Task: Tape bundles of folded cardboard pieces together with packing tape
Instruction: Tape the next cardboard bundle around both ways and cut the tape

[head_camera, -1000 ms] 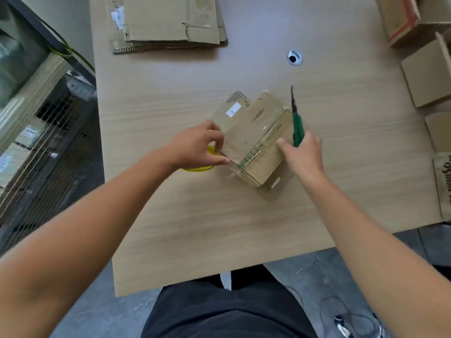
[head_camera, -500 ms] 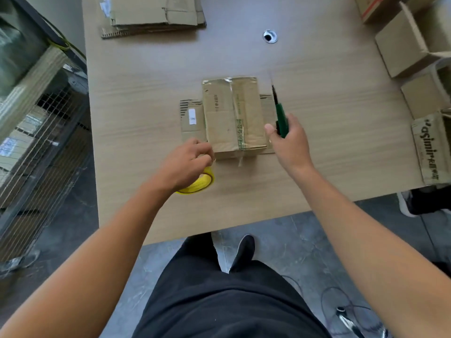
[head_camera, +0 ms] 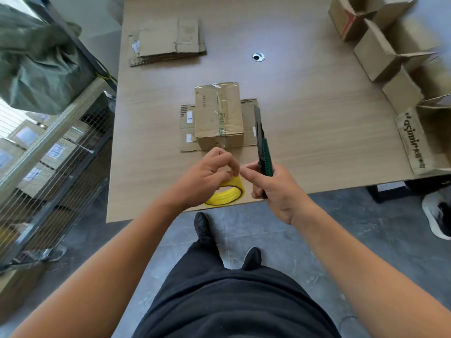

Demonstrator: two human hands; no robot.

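Desk (head_camera: pixel 317 132), pale wood grain, viewed from above by a standing person. Taped bundle (head_camera: pixel 219 115) of folded cardboard lay flat near the desk's middle. Its top piece was narrower than the flat pieces under it, which stuck out left and right. Clear tape ran lengthwise over the top and down the near face.

Left hand (head_camera: pixel 207 174) hovered over the near desk edge, just short of the bundle, fingers curled down around the yellow tape roll (head_camera: pixel 227 193) and gripping it. Roll mostly hidden under the palm; could not tell whether it rested on the desk. A thin clear strand seemed to run from the bundle's near face toward the left fingers, though it was faint.

Right hand (head_camera: pixel 273 189) was just beside the left, clenched on a green utility knife (head_camera: pixel 264 152). The blade end pointed away, alongside the bundle's right edge. Forefinger stretched toward the left fingertips, nearly touching.

Stack of flattened cardboard (head_camera: pixel 168 40) at the far left of the desk, well apart from the bundle. Round cable hole (head_camera: pixel 258 56) beyond the bundle. Row of open boxes (head_camera: pixel 390 52) along the right edge. Wire-mesh rack (head_camera: pixel 61 152) stood left of the desk. Grey floor, dark shoes below.
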